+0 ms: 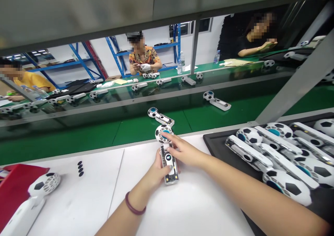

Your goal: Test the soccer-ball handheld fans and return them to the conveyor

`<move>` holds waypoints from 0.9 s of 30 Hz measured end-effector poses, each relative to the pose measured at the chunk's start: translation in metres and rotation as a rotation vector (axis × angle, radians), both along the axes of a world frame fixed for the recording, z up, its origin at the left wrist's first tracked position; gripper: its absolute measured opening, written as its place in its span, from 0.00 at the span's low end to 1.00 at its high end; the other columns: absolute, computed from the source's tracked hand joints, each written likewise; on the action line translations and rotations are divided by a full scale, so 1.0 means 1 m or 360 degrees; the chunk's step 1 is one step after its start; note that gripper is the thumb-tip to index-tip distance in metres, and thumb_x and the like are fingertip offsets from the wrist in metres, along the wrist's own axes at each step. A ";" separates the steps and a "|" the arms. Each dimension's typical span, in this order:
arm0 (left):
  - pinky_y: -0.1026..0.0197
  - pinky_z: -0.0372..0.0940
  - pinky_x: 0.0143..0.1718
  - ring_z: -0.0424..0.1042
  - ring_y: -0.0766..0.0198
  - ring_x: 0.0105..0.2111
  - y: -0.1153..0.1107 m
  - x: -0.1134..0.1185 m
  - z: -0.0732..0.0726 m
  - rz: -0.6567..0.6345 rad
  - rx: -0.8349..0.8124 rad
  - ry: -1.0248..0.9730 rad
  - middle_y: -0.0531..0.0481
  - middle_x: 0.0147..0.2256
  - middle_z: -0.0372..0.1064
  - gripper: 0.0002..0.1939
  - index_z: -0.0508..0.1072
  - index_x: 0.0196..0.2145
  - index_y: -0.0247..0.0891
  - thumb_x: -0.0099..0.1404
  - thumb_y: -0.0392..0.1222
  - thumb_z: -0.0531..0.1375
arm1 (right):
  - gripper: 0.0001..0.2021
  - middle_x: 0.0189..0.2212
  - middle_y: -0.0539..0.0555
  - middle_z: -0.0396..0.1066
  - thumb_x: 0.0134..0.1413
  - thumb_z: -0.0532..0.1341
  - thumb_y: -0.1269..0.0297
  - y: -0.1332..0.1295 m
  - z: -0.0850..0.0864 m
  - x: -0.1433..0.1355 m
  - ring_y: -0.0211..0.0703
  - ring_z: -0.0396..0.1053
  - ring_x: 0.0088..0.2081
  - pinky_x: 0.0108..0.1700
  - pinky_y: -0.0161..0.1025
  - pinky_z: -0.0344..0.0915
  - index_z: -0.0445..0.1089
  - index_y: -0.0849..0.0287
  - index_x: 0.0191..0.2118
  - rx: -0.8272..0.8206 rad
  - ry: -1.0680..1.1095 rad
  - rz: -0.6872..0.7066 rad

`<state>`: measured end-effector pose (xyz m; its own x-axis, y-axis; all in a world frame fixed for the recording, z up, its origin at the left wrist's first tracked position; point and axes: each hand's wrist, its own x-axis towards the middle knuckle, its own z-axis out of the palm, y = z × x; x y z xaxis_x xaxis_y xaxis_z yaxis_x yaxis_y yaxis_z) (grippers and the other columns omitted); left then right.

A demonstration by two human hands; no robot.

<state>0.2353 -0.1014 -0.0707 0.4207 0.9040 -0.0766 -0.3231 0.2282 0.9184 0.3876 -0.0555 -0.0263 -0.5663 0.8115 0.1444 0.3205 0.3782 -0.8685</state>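
Observation:
A small fan (171, 176) with a football-patterned head and a clear handle is held over the white work surface (203, 201). My left hand (156, 168) is wrapped round the handle, its thumb on the handle's front below a lit round display. My right hand (182, 149) rests on the upper part of the fan, with one finger on the football head and the others near the top of the handle. Some right fingers are hidden behind the fan. Just beyond it, another fan (164, 119) lies on the green belt.
A black tray (215, 142) of several football fans lies at the right. At the left are a red bin (15, 180), a white fan (23, 215) and several black dots (80, 168). People sit beyond the belt; a slanted metal post (289, 79) stands at right.

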 end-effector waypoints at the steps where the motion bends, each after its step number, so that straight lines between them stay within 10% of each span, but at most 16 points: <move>1: 0.57 0.64 0.31 0.70 0.60 0.28 0.000 0.000 0.000 -0.0002 -0.0009 -0.0004 0.50 0.31 0.66 0.37 0.48 0.50 0.42 0.50 0.48 0.66 | 0.29 0.53 0.55 0.56 0.55 0.52 0.70 0.000 0.000 0.000 0.42 0.63 0.44 0.46 0.42 0.62 0.46 0.44 0.61 -0.0021 0.0003 -0.0010; 8: 0.55 0.63 0.34 0.69 0.59 0.31 -0.002 0.000 0.002 -0.0040 0.0018 0.0009 0.48 0.34 0.66 0.36 0.47 0.50 0.42 0.52 0.47 0.65 | 0.46 0.47 0.57 0.64 0.51 0.60 0.67 0.005 -0.011 -0.001 0.40 0.68 0.39 0.41 0.41 0.66 0.21 0.48 0.62 -0.0518 0.0492 -0.0048; 15: 0.54 0.63 0.35 0.70 0.59 0.32 -0.002 -0.002 0.000 -0.0085 0.0064 0.0071 0.47 0.35 0.65 0.37 0.47 0.51 0.43 0.51 0.49 0.65 | 0.19 0.30 0.54 0.69 0.50 0.61 0.57 0.012 -0.012 0.004 0.35 0.66 0.22 0.24 0.34 0.65 0.60 0.63 0.44 -0.1035 0.0567 0.0366; 27: 0.50 0.63 0.36 0.72 0.54 0.34 -0.016 0.010 0.006 -0.0353 -0.0125 -0.0139 0.46 0.38 0.65 0.36 0.50 0.51 0.45 0.50 0.46 0.66 | 0.23 0.35 0.55 0.69 0.47 0.62 0.56 0.012 -0.011 0.012 0.29 0.61 0.17 0.16 0.28 0.57 0.63 0.60 0.49 -0.1492 0.0605 0.0829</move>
